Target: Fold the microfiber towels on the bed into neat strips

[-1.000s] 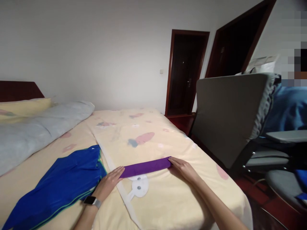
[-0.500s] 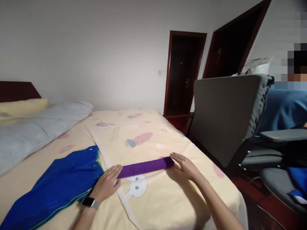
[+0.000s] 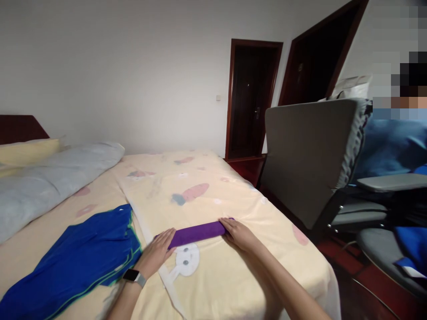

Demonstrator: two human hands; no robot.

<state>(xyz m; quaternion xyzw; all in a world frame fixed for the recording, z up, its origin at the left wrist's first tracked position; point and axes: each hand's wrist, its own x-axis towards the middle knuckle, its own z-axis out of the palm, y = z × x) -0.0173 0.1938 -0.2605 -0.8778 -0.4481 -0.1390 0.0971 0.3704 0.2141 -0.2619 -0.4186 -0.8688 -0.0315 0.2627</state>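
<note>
A purple cloth (image 3: 199, 234), folded into a long narrow strip, lies on the patterned yellow bedsheet (image 3: 216, 284). My left hand (image 3: 157, 252), with a watch on its wrist, rests on the strip's left end, fingers laid over it. On the right end lies my right hand (image 3: 240, 235), its fingers over the fabric and hiding part of that end. Both hands look fairly flat. Left of my left hand, a blue garment with green trim (image 3: 83, 253) is spread on the bed, close to my wrist.
A grey rolled quilt (image 3: 63, 175) and a yellow pillow (image 3: 30, 151) lie at the left. Right of the bed stand a grey folding chair back (image 3: 307, 155) and a person in blue (image 3: 390, 146). A dark door (image 3: 248, 102) is behind.
My right hand has come down and inward onto the strip's right end. My left hand sits further over the left end. The view has shifted slightly.
</note>
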